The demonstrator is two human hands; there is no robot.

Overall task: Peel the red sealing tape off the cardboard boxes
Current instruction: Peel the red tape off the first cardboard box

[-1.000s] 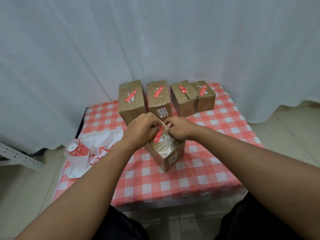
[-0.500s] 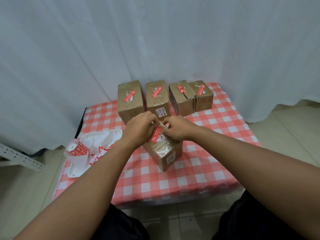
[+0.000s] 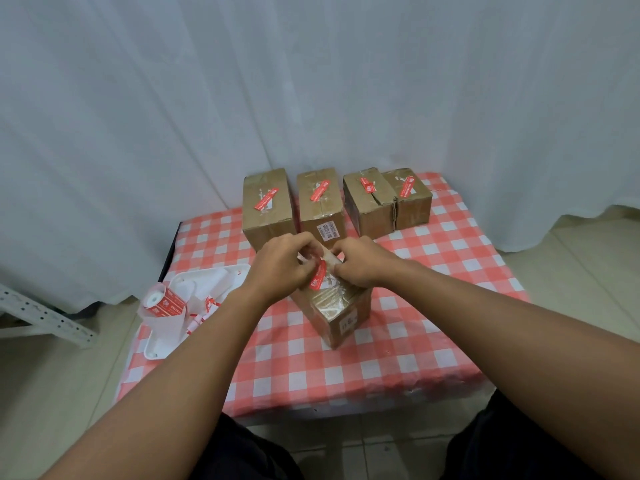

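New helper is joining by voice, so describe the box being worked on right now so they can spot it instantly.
On the red-and-white checked table, four cardboard boxes line the back edge by the white curtain. The working box sits alone in front of them, turned corner-on. It alone is under both hands, left hand and right hand, which grip its red tape strip.
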